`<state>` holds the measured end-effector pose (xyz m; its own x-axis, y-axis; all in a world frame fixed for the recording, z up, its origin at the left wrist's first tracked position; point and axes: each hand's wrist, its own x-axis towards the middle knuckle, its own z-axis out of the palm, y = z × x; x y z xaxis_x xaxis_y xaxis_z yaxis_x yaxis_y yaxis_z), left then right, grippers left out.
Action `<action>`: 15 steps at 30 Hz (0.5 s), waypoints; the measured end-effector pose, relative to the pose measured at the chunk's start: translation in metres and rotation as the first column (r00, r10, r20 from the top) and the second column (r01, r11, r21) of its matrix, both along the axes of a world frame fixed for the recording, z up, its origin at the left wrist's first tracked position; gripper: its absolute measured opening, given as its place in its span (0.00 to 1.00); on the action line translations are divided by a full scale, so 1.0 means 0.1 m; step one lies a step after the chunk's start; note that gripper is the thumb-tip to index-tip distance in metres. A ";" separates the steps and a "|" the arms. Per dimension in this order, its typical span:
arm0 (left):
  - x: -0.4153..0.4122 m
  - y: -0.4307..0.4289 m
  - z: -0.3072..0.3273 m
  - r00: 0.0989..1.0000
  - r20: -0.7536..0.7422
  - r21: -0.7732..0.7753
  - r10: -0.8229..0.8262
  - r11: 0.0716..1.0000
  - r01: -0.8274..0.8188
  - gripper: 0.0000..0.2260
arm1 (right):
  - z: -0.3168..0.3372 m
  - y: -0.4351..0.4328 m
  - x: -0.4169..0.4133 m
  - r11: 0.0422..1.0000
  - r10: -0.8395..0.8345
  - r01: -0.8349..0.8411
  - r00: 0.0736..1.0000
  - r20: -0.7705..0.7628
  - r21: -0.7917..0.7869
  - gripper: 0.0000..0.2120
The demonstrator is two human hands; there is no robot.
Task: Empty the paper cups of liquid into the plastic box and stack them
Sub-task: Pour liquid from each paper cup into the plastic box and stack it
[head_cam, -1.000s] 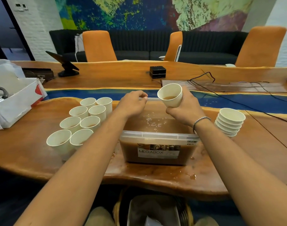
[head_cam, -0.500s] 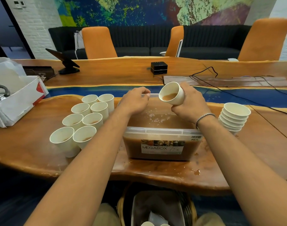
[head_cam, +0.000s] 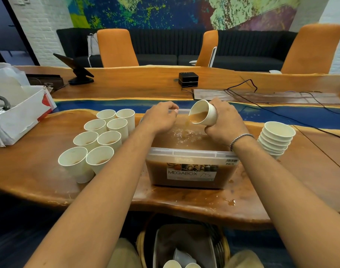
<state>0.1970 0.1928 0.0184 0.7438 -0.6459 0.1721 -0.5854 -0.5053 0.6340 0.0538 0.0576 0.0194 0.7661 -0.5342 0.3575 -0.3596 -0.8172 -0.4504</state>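
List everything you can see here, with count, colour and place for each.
Plastic box: one, clear, table centre, brown liquid inside.
Standing cups: eight, white, left of plastic box, some holding brown liquid.
Tilted cup: one, white, above plastic box, pouring.
Cup stack: one, white, right of plastic box.
Table: one, brown and blue.
Open carton: one, white, table's left end.
Tablet: one, black, far side.
Small box: one, black, far side.
Cables: black, far right.
Chairs: three, orange, behind table.
Sofa: one, black, by wall.
Basket: one, tan, under table.
Left hand: grips plastic box's far rim.
Right hand: holds tilted cup.
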 end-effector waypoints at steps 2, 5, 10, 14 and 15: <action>0.00 0.00 0.00 1.000 -0.002 0.001 -0.002 1.000 0.002 0.14 | 0.00 0.00 0.00 1.000 -0.003 0.003 1.000 -0.005 -0.004 0.32; 0.00 0.00 0.00 1.000 -0.003 0.006 -0.002 1.000 0.002 0.14 | 0.01 0.00 0.00 1.000 -0.005 0.005 1.000 -0.013 -0.006 0.32; 0.00 -0.01 0.00 1.000 -0.003 0.003 0.003 1.000 -0.003 0.14 | 0.01 0.00 -0.01 1.000 -0.009 0.009 1.000 -0.016 -0.004 0.32; -0.01 -0.01 0.00 1.000 -0.004 0.004 0.006 1.000 -0.006 0.14 | 0.01 0.02 -0.01 1.000 -0.019 0.019 1.000 -0.014 -0.005 0.33; -0.01 -0.01 0.00 1.000 -0.002 0.004 0.006 1.000 -0.006 0.14 | 0.01 0.02 -0.01 1.000 -0.020 0.020 1.000 -0.015 -0.009 0.33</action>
<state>0.1956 0.1914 0.0187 0.7481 -0.6420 0.1678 -0.5810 -0.5115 0.6330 0.0531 0.0596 0.0204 0.7604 -0.5466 0.3507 -0.3831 -0.8136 -0.4374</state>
